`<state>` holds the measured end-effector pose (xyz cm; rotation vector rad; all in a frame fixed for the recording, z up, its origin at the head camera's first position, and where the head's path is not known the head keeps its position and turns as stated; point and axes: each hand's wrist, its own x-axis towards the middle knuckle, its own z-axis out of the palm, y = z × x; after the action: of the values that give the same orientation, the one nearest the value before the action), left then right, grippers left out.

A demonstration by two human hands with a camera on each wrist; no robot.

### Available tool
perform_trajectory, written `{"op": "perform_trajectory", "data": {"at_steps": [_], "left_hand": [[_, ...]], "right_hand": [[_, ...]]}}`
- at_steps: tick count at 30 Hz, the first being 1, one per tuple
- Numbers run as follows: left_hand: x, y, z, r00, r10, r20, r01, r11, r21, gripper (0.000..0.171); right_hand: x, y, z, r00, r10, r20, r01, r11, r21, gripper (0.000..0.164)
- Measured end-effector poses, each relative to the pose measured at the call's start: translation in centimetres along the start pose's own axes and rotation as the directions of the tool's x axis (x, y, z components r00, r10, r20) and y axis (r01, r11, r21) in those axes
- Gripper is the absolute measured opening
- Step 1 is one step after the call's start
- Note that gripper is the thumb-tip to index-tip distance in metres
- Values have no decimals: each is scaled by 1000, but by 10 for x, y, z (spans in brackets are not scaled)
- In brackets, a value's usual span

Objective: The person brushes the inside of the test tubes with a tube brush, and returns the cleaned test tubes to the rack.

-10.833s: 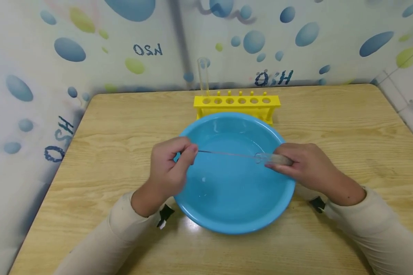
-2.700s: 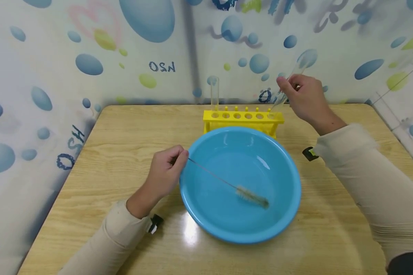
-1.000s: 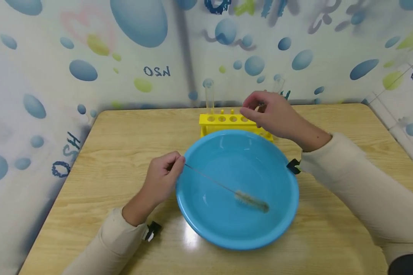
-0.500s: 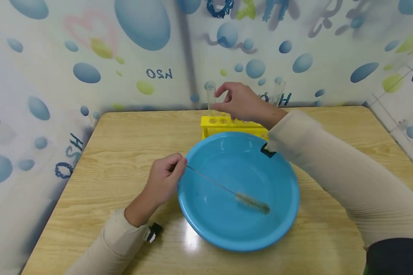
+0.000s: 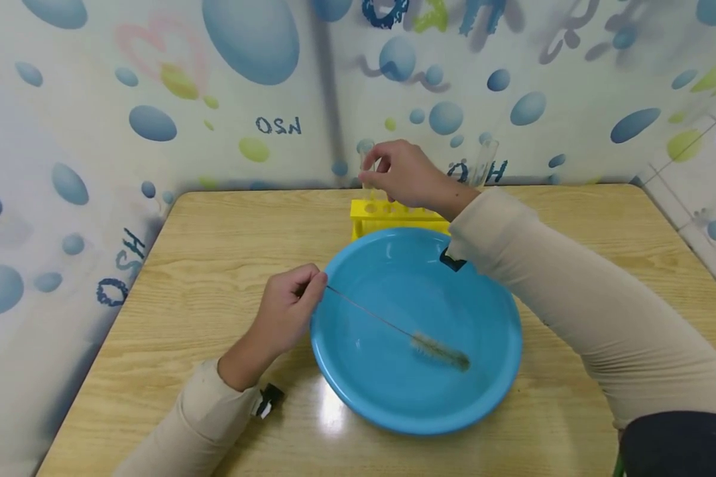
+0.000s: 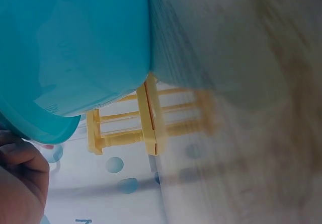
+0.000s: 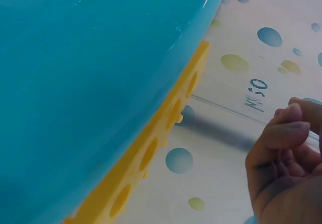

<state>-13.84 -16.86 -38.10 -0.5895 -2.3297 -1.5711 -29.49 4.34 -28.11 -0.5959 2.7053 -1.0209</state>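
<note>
My left hand [image 5: 286, 308] pinches the thin wire handle of a test tube brush at the left rim of the blue basin [image 5: 358, 391]. The brush's bristle head [image 5: 438, 351] hangs over the basin's inside. My right hand [image 5: 402, 173] reaches across to the left end of the yellow test tube rack [image 5: 372, 211]. Its thumb and index finger pinch the upper part of a clear test tube [image 5: 367, 193] standing there; the right wrist view shows that tube [image 7: 224, 109] running to the fingertips. A second test tube [image 5: 483, 162] leans at the rack's right end, partly behind my arm.
The rack stands directly behind the basin, close to the patterned wall [image 5: 227, 159]. A wooden table [image 5: 215, 238] carries everything. My right forearm [image 5: 549, 285] passes over the basin's right rear rim. A dark object [image 5: 680, 444] shows at the lower right corner.
Earlier, the right hand held a test tube over the brush, then set it at the rack's right end. That hand has since moved left onto the other tube. The left hand keeps the brush.
</note>
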Motion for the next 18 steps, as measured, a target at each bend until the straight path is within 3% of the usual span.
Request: {"op": "perform_trajectory", "data": {"at_steps": [7,11,15,18], "left_hand": [[0,0,0,1000,4,2,-4,1000,3,34],[2,0,0,1000,4,5,-4,1000,0,35],[3,2,0,1000,-5,9,5,1000,2,35],[2,4,-1,1000,-14,5,14,1000,7,35]], "right_hand": [[-7,-5,-12,995,-39,-92,40,999,2,22],[-20,-7,-26,978,-87,-188,96,995,40,22],[-38,-10,-37,933,-190,-307,219,974,64,25],[-52,-13,-43,879,-282,-386,329,942,61,25]]}}
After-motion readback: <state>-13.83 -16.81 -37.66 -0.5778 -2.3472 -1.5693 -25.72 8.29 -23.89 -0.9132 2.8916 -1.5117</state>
